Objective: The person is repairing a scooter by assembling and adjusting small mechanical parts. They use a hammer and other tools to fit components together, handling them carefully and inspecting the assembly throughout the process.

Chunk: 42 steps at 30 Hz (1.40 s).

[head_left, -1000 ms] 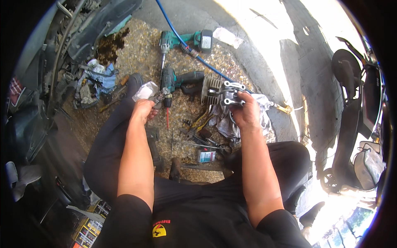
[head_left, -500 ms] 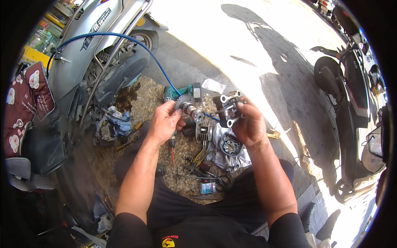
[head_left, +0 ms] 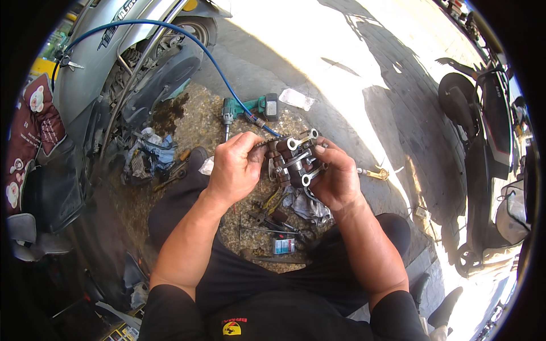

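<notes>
My left hand (head_left: 236,170) pinches a camshaft (head_left: 273,151), whose toothed sprocket shows only as a dark edge by the fingertips. Most of the shaft is hidden behind the fingers and the other part. In my right hand (head_left: 338,177) is a rocker arm holder (head_left: 294,161), a dark metal block with pale round bolt eyes, gripped between thumb and fingers. Camshaft and holder meet in front of me, above the ground; whether the shaft sits inside the holder I cannot tell. Below them, a white rag (head_left: 310,207) lies partly covered by my right hand.
A green cordless impact wrench (head_left: 228,109) and a blue hose (head_left: 219,79) lie beyond my hands. Pliers (head_left: 273,202), other tools and a small box (head_left: 284,245) lie between my legs. A silver scooter (head_left: 105,68) stands left, a dark motorbike (head_left: 492,131) right.
The camshaft and the rocker arm holder, apart before, are now brought together. My left hand has moved right, and the holder has turned and shifted slightly left. My view has shifted slightly.
</notes>
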Each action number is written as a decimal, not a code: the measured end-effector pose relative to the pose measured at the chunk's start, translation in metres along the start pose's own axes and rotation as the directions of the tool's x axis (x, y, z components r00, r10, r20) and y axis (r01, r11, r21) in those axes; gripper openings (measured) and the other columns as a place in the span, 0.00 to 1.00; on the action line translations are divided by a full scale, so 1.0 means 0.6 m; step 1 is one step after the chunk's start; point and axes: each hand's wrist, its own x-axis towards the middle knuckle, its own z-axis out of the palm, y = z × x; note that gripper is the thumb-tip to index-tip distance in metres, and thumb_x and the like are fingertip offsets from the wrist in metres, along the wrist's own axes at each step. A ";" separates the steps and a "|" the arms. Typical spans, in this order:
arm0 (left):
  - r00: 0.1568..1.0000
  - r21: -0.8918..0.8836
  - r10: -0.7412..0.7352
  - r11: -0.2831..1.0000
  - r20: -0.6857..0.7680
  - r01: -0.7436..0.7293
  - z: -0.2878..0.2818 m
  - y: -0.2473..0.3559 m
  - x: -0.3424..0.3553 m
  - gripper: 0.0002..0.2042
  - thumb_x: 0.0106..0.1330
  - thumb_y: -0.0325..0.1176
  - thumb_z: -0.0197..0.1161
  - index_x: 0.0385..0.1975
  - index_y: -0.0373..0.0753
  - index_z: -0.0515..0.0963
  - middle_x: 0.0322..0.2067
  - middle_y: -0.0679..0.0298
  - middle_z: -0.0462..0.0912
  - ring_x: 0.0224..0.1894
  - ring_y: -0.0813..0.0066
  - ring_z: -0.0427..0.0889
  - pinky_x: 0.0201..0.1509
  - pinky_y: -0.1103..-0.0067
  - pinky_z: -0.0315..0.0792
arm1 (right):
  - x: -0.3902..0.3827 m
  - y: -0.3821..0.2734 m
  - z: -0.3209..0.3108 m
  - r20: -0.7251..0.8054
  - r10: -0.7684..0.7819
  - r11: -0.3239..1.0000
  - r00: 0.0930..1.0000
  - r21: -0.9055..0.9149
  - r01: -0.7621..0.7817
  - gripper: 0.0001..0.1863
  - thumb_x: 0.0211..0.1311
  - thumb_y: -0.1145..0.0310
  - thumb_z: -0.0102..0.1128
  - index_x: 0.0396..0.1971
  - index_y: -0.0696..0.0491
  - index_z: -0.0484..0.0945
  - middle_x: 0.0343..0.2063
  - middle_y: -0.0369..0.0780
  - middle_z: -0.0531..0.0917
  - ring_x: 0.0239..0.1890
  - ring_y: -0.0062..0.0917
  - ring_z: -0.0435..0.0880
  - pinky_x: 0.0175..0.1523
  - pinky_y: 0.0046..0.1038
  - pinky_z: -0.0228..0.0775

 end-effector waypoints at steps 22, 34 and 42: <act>0.979 -0.466 -0.201 0.869 -0.018 0.170 0.029 -0.009 -0.007 0.13 0.64 0.15 0.54 0.48 0.27 0.75 0.45 0.56 0.83 0.46 0.73 0.82 0.54 0.78 0.74 | 0.001 0.044 0.017 0.054 -0.158 0.984 0.986 -0.068 0.162 0.23 0.60 0.79 0.57 0.55 0.61 0.64 0.46 0.45 0.77 0.49 0.31 0.79 0.55 0.35 0.75; 0.871 -0.861 -0.450 0.345 0.197 0.373 0.051 0.027 -0.007 0.31 0.59 0.16 0.63 0.64 0.32 0.61 0.53 0.55 0.75 0.54 0.69 0.77 0.56 0.76 0.74 | 0.010 0.067 0.004 0.136 -0.475 0.686 0.869 -0.561 0.463 0.22 0.63 0.80 0.58 0.55 0.61 0.64 0.48 0.43 0.74 0.49 0.24 0.75 0.53 0.27 0.72; 0.779 -0.885 -0.571 0.183 0.260 0.429 0.040 0.011 -0.007 0.29 0.62 0.16 0.62 0.63 0.30 0.61 0.49 0.54 0.78 0.49 0.69 0.80 0.54 0.75 0.76 | 0.016 0.034 0.001 0.089 -0.321 0.730 0.943 -0.611 0.306 0.20 0.64 0.74 0.60 0.53 0.66 0.72 0.36 0.43 0.83 0.37 0.23 0.82 0.45 0.26 0.76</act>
